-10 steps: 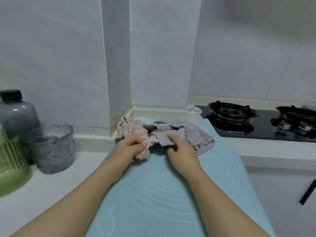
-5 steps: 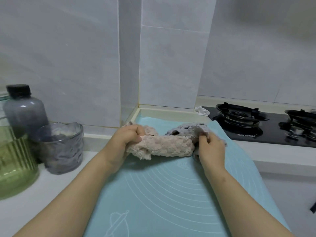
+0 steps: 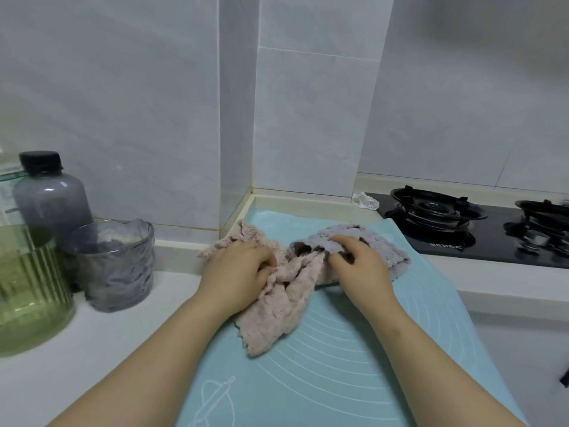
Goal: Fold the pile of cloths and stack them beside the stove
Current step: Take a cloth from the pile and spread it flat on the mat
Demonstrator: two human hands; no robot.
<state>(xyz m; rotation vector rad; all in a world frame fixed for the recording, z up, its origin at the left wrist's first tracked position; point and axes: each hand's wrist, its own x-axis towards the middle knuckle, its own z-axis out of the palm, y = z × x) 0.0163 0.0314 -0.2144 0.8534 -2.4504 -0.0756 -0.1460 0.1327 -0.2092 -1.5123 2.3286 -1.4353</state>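
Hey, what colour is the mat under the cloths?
The mat is pale teal with thin white curved lines; the head view shows it.

My cloths (image 3: 277,315) lie on the mat (image 3: 338,371); stove (image 3: 443,241) right of it, bottle (image 3: 52,198) and glass (image 3: 117,266) on the worktop (image 3: 92,349) left.

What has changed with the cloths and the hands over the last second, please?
The pink cloth, lifted out of the pile and stretched between both hands half a second ago, now lies on the blue mat, nearer the person. The left hand still grips it; the right hand now curls on the grey cloth. The bottle, glass and stove stayed put.
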